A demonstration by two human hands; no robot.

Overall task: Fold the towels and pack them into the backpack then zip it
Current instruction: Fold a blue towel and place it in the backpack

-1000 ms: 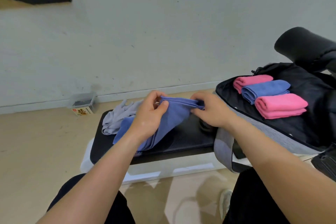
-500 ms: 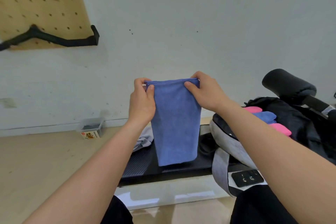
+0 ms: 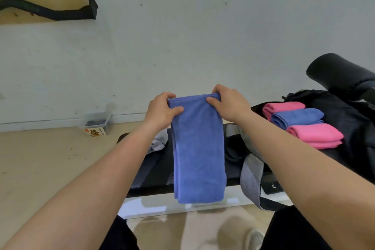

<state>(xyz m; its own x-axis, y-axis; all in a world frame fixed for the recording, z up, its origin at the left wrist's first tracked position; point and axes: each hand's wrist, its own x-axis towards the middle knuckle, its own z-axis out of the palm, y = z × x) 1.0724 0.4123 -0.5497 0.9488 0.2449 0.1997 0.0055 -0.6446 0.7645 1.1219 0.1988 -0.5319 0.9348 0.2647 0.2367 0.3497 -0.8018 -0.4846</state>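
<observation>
Left hand (image 3: 162,112) and right hand (image 3: 229,103) pinch the top corners of the blue towel (image 3: 198,148), hanging half-folded above the black bench (image 3: 154,170). Looks soft, light, limp; best held by corners. Open backpack (image 3: 345,119) right holds three folded towels (image 3: 300,122). Far-left box (image 3: 95,126) label unreadable.

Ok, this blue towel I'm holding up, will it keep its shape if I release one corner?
Probably flops: the blue towel hangs limp from where the left hand and right hand pinch its top corners. Likely light, since pinches alone carry it. Its fuzzy surface probably resists slipping.
</observation>
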